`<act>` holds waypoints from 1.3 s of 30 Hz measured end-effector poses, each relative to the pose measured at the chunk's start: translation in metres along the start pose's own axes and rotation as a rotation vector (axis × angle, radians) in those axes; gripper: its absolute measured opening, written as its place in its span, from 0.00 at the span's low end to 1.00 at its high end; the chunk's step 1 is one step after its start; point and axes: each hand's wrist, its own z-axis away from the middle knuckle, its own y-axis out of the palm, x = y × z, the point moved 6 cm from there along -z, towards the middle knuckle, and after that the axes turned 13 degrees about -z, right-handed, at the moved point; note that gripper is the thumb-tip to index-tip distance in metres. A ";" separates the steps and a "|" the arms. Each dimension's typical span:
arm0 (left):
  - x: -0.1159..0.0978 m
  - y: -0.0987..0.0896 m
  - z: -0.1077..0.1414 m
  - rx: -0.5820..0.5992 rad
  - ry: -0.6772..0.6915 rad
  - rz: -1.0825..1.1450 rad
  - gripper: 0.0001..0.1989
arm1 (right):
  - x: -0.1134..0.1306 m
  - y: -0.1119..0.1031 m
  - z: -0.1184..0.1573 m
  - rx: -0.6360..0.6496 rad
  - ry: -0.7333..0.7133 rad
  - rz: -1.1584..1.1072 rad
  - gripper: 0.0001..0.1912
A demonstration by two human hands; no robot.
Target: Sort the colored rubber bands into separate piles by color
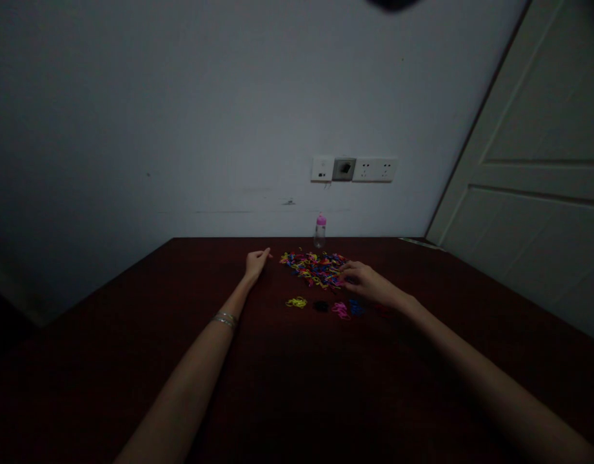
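Note:
A loose pile of small multicoloured elastic bands (pixel 316 267) lies on the dark red table. At its right edge is my right hand (pixel 364 281), with bent fingers brought together; a bit of pink shows at the fingertips, but whether they grip a band is hidden. My left hand (pixel 257 264) rests on the table left of the pile, its fingers curled in, apart from the bands. Nearer to me sit small sorted heaps: yellow bands (pixel 297 302), black bands (pixel 320 306), pink bands (pixel 341 310), blue bands (pixel 356 307) and dim red bands (pixel 384 310) by my right wrist.
Behind the pile stands a clear bottle with a pink cap (pixel 320 232). The table (pixel 287 386) ends at a pale wall (pixel 229 129) with socket plates (pixel 374 169). A white panelled door (pixel 533 180) is on the right. The light is dim.

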 end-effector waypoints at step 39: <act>-0.134 0.067 0.084 0.820 0.581 -0.467 0.11 | -0.031 -0.001 0.045 -0.208 -0.015 0.073 0.13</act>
